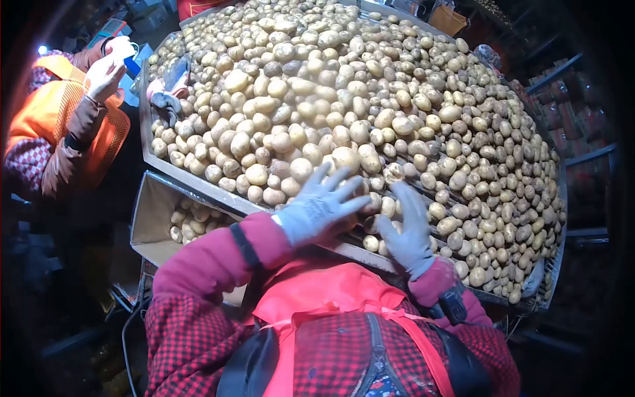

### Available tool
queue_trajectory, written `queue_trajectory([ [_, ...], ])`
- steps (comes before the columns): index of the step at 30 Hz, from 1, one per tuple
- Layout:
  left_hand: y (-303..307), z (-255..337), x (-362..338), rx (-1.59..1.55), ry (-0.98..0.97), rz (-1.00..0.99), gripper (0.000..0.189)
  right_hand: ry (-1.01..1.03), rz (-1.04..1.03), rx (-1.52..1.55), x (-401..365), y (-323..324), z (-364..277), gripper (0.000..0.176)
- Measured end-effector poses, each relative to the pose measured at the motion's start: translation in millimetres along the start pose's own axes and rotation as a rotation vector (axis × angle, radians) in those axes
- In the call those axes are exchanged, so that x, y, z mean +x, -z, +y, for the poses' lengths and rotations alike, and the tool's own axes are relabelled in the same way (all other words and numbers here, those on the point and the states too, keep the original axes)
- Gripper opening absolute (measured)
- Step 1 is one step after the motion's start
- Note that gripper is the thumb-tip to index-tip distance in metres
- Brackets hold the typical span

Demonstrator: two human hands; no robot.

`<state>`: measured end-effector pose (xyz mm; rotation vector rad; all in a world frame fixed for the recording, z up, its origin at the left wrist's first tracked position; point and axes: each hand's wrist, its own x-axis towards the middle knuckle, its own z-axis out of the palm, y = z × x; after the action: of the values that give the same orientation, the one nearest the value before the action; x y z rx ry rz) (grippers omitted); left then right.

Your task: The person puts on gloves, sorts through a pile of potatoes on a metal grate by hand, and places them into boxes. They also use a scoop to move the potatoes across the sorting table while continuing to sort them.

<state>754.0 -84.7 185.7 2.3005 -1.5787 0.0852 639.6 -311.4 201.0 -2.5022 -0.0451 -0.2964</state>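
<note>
Potatoes (pixel 403 99) in many sizes lie heaped over a wide sorting table with a metal rim (pixel 218 195). My left hand (pixel 321 205), in a pale glove, reaches over the near edge with its fingers spread on the potatoes; a darker potato lies partly under its palm. Just to the right, my right hand (pixel 407 228), gloved too, is held upright and slightly blurred, its fingers apart from the thumb. Several potatoes lie between the two hands, beside a slatted strip of the table. Neither hand is wrapped round a potato.
A carton (pixel 155 228) with potatoes inside stands below the rim at left. Another person in an orange vest (pixel 99 142) is at the far left, hands raised. Gloves (pixel 169 92) lie on the table's left corner. Metal racks with stacked bags (pixel 572 122) stand at right.
</note>
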Motion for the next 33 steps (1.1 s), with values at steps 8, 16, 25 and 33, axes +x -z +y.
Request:
queue_trajectory([
  [8,-5.0,-69.8,46.1,0.174,-0.062,-0.123,0.085,-0.038,-0.276,-0.313,32.4,-39.3,47.3,0.111],
  [16,27.2,-121.7,80.9,0.214,0.109,-0.055,0.053,-0.042,-0.149,0.017,87.0,-47.5,30.7,0.094],
  [25,23.8,-230.0,88.5,0.33,0.227,-0.003,0.064,0.094,0.166,-0.126,257.5,-94.1,44.0,0.079],
  [33,37.3,-310.2,134.4,0.179,0.517,-0.02,0.065,0.108,-0.031,-0.209,316.2,-90.1,43.3,0.07],
])
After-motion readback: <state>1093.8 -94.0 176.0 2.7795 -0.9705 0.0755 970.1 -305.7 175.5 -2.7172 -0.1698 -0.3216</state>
